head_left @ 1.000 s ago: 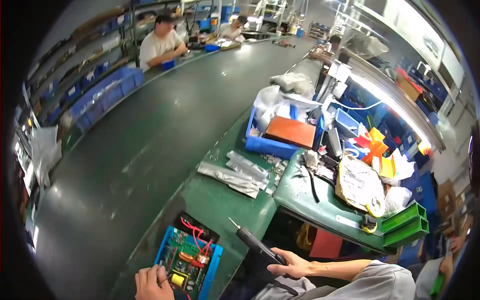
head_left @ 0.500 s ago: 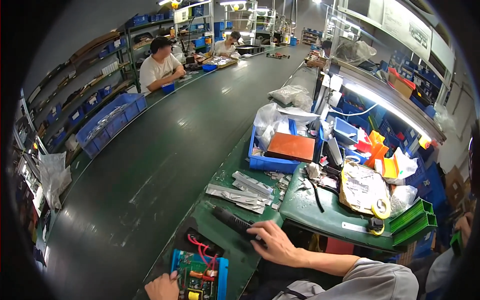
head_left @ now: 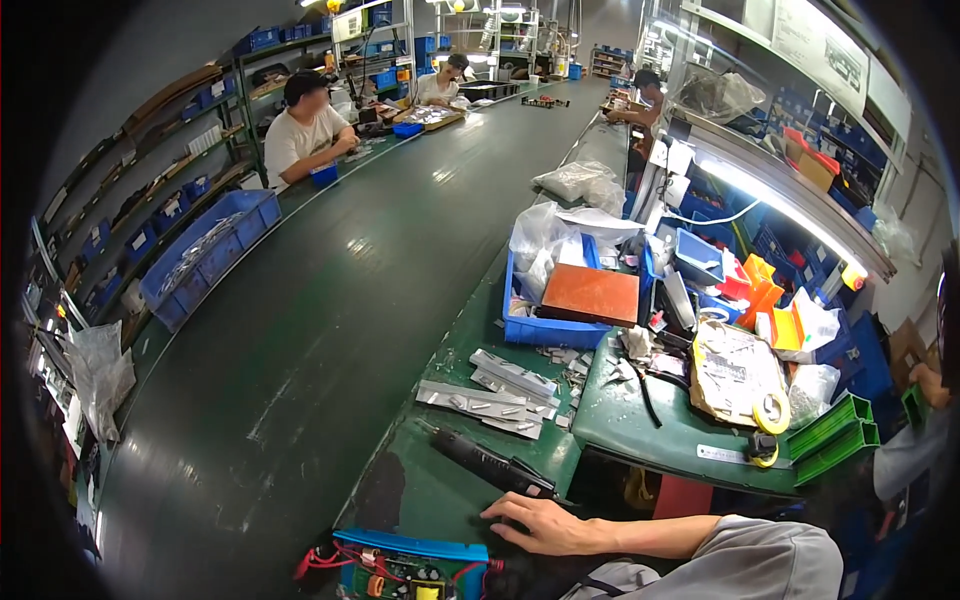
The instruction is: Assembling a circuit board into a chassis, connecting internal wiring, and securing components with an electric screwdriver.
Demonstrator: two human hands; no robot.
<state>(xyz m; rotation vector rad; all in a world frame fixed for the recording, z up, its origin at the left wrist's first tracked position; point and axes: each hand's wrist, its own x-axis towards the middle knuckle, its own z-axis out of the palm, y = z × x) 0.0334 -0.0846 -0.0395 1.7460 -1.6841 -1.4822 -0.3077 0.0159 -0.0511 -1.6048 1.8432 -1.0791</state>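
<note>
My right hand rests flat on the green bench, fingers stretched to the left and holding nothing. A black powered screwdriver lies on the bench just above it, its rear end close to my thumb. A circuit board with red wires sits in a blue fixture at the bottom edge, just left of my fingertips. My left hand is out of view.
Flat grey metal parts in clear bags lie beyond the screwdriver. A blue bin holds an orange-brown plate. A wide dark conveyor belt runs on the left. Tape rolls, green trays and clutter fill the right bench. Other people sit at the far side.
My right hand carried the screwdriver to the left, set it down on the bench and now lies beside it. My left hand at the circuit board has dropped out of view.
</note>
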